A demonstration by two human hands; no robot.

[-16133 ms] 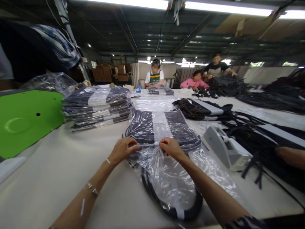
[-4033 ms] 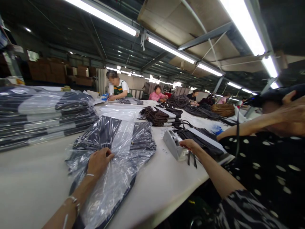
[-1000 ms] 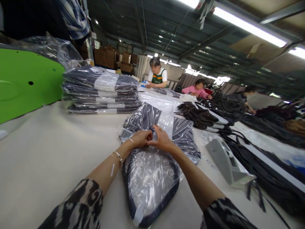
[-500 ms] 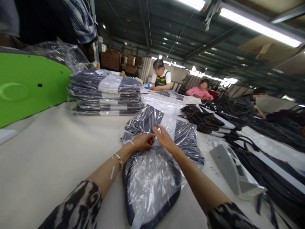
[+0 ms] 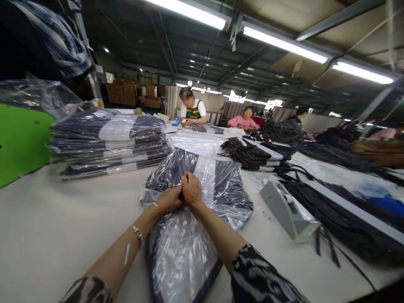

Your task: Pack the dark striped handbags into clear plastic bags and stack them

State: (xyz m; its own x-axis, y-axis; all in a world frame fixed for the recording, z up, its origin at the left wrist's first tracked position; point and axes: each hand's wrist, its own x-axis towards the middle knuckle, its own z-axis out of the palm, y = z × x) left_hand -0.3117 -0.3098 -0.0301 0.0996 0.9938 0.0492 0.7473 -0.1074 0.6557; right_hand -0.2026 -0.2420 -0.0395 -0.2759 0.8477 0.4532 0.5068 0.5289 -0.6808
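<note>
A dark folded garment (image 5: pixel 229 174) in a clear plastic bag (image 5: pixel 179 248) lies on the table before me, with a white paper band (image 5: pixel 205 172) across its upper part. My left hand (image 5: pixel 171 199) is closed at the bag's middle, its fingertips pinching the plastic. Right beside it, my right hand (image 5: pixel 192 188) has its fingers curled down on the same spot, thumb toward the left hand. Something small and dark shows between the two hands; what it is, I cannot make out. The fingertips are partly hidden.
Bagged garments (image 5: pixel 110 143) are stacked at left, beside a green panel (image 5: pixel 23 143). A grey tape dispenser (image 5: pixel 288 212) stands at right, near dark garments (image 5: pixel 341 223). Clear bags (image 5: pixel 195 143) and a dark pile (image 5: pixel 249 153) lie farther back. Co-workers sit or stand beyond.
My right hand, spread apart from the left before, has come down beside it and its fingers have curled. The left hand stays at the bag's middle. The view has turned right.
</note>
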